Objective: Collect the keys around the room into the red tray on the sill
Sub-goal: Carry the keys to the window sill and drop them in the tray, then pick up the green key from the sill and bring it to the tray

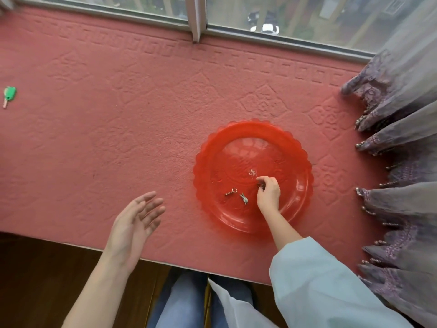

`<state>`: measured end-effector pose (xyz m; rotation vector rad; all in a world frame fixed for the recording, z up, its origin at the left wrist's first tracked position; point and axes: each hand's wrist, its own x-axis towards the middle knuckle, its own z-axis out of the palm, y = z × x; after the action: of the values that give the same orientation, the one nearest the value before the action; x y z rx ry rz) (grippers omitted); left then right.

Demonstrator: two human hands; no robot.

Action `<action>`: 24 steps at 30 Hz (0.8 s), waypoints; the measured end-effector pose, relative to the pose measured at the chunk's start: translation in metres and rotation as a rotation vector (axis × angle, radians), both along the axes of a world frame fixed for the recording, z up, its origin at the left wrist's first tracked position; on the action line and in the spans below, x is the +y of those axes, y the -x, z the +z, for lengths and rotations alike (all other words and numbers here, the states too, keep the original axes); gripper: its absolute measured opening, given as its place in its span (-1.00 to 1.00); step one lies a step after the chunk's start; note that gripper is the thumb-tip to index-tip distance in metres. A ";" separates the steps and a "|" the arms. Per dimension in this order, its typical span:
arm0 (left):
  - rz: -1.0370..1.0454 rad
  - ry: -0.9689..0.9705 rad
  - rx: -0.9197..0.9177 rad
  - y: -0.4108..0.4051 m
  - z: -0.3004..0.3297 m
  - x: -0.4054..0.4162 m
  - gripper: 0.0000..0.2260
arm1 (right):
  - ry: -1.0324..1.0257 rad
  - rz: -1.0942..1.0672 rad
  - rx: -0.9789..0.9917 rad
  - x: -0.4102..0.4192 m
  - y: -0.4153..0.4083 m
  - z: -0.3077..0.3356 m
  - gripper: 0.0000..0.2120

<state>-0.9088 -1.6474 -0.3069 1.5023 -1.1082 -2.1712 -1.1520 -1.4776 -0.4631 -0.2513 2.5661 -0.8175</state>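
Note:
A round red tray (295,147) with a scalloped rim lies on the pink-covered sill. Inside it rest a small metal key with a ring (230,192) and a pair of silver keys (244,198). My right hand (268,191) reaches into the tray, its fingertips pinched on a small dark key (260,185) just above the tray's floor. My left hand (136,221) hovers open, palm up, over the sill to the left of the tray and holds nothing. A green-headed key (9,95) lies on the sill at the far left.
The sill cloth (118,114) is pink with an embossed pattern. A window frame (196,20) runs along the back. Grey-purple beaded curtains (402,138) hang at the right, close to the tray. Dark wooden floor and my legs show below the sill's front edge.

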 end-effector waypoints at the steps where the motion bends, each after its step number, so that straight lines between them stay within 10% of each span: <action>1: 0.003 -0.001 0.003 -0.001 0.000 -0.001 -0.77 | -0.016 0.006 0.015 0.000 -0.001 0.000 -0.65; 10: 0.026 0.004 0.016 0.005 0.013 0.001 -0.76 | -0.095 0.013 -0.009 0.003 -0.001 0.020 -0.67; 24: 0.156 0.160 0.175 0.000 0.112 -0.018 -0.80 | 0.511 0.168 -0.164 -0.034 0.015 0.209 -0.69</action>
<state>-0.9091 -1.6655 -0.1950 1.2599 -1.0426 -2.0137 -1.1671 -1.5120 -0.2540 -0.5202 2.1137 -1.3549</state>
